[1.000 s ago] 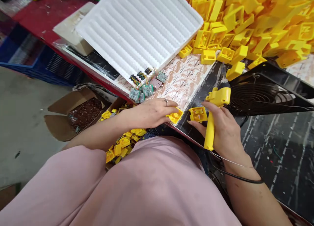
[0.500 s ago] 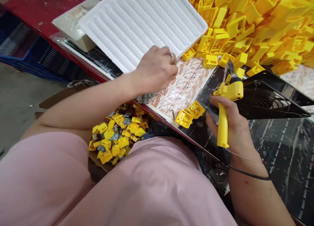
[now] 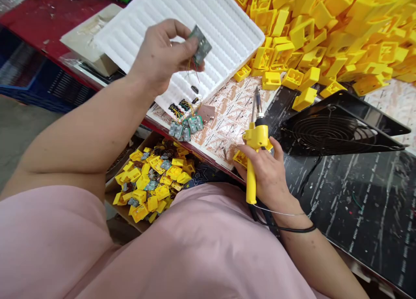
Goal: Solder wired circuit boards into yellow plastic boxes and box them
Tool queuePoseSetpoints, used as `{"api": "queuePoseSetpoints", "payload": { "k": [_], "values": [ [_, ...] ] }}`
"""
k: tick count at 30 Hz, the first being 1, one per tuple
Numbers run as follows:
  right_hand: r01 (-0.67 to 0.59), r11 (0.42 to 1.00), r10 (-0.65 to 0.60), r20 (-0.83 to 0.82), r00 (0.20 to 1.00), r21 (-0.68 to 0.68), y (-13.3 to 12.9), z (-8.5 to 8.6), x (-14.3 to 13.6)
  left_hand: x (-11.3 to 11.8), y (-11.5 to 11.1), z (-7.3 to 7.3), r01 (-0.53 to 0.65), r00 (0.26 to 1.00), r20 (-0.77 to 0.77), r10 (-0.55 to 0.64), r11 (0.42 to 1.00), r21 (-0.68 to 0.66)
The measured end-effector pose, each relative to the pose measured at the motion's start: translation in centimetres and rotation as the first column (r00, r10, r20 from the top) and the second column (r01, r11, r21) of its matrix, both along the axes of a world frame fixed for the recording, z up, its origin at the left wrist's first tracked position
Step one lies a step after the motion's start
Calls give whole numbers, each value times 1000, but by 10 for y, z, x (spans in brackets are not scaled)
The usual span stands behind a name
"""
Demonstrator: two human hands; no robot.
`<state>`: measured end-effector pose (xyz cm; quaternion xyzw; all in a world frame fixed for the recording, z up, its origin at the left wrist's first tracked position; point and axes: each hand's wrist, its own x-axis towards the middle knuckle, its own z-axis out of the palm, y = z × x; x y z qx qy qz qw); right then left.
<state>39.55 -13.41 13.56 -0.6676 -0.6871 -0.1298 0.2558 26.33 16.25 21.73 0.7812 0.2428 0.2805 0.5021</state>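
Observation:
My left hand [image 3: 165, 52] pinches a small circuit board [image 3: 202, 45] with thin wires over the ribbed white foam tray [image 3: 130, 43]. My right hand [image 3: 269, 173] is wrapped round a yellow soldering gun [image 3: 256, 136], its metal tip pointing away from me. Beneath that hand, partly hidden, lie yellow plastic housings [image 3: 239, 158] at the table edge. Several wired circuit boards [image 3: 195, 124] lie by the tray's near corner, some of their wires and black parts on the foam. A brown board [image 3: 207, 113] lies beside them.
A large heap of yellow housings [image 3: 341, 39] covers the back right. A black fan [image 3: 328, 130] stands right of the soldering gun. Below the table edge, a cardboard box [image 3: 112, 195] holds yellow housings and boards. A blue crate [image 3: 58, 80] is at the left.
My left hand has risen from the tray's near edge and now holds a circuit board; the boards it covered show. My right hand has moved left with the soldering gun, over the near housings.

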Motion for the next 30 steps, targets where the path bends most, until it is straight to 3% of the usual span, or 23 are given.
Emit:
{"api": "queuePoseSetpoints", "payload": {
  "k": [2,4,7,10,13,15,17,18,19,20,22,23,24,26,28,30],
  "values": [
    [6,999,-3,-77,997,35,-2,4,4,-2,-7,6,45,996,74,-41,997,-54],
    [36,994,-21,-146,989,100,-3,12,5,2,-23,7,176,984,2,-177,979,-106],
    [67,981,-36,-171,985,183,-5,27,2,13,-55,-1,335,915,-127,-382,898,-285],
    [16,980,7,-115,993,198,-8,36,-1,25,-84,-15,437,843,-82,-532,765,-472],
    [35,971,-6,-119,993,237,-12,36,-1,30,-100,-27,480,767,-13,-641,587,-652],
    [95,955,-52,-154,987,283,-16,34,0,27,-103,-33,461,743,33,-669,475,-749],
    [167,929,-99,-214,972,331,-18,32,0,20,-103,-37,426,765,70,-640,423,-799],
    [203,918,-119,-252,961,341,-19,32,0,16,-102,-38,409,798,68,-599,454,-791],
    [231,909,-130,-291,948,347,-20,32,0,11,-103,-39,397,832,47,-552,533,-747],
    [256,902,-139,-327,935,348,-21,32,-1,7,-104,-39,391,863,16,-505,647,-654],
    [278,898,-150,-356,922,341,-20,33,-3,1,-111,-38,381,908,-42,-416,864,-329],
    [278,900,-153,-353,923,337,-20,33,-4,0,-116,-38,372,923,-46,-382,916,-153],
    [275,901,-155,-342,927,336,-19,32,-5,0,-123,-38,353,935,-33,-354,935,-27],
    [262,906,-161,-299,940,334,-17,28,-8,5,-138,-38,284,958,28,-284,959,9],
    [242,908,-162,-245,956,343,-15,23,-11,13,-152,-41,211,976,87,-199,964,-162],
    [213,905,-154,-184,971,368,-12,18,-12,22,-163,-47,174,982,133,-134,917,-360]
  ]
}}
